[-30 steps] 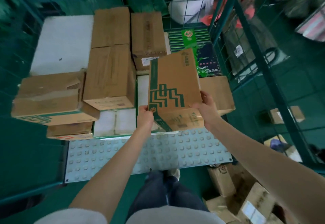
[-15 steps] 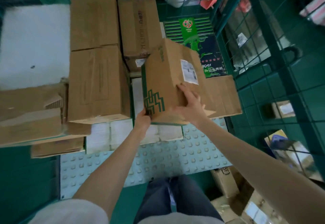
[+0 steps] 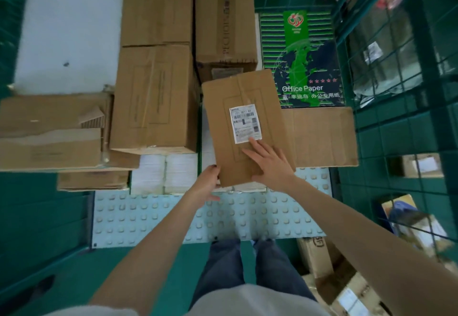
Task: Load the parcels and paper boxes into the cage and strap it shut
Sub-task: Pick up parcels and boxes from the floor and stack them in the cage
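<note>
Tipped down since half a second ago, the labelled parcel (image 3: 244, 142) now lies with its broad face up, its white shipping label (image 3: 245, 123) facing the camera, where before it stood tilted with the green-printed side showing. It rests slightly askew inside the cage, on top of the white paper reams (image 3: 163, 172), between the tall brown carton (image 3: 153, 97) on its left and the flat carton (image 3: 322, 137) on its right, whose edge it overlaps. Its far end reaches the Office Paper box (image 3: 300, 60) and the long carton (image 3: 224, 18) behind it. The right hand (image 3: 270, 164) lies flat on the parcel's near half, fingers straight and spread, the index tip touching the label's lower edge. The left hand (image 3: 207, 179) sits at the parcel's near-left corner, fingers bent round the edge (their tips are hidden beneath the cardboard), thumb sticking out toward the studded floor plate (image 3: 148, 216). A torn carton (image 3: 49, 132) and a white slab (image 3: 67, 30) fill the cage's left side. Green wire mesh (image 3: 396, 87) closes the right side, and loose cartons (image 3: 317, 258) lie outside it on the floor near the person's legs.
</note>
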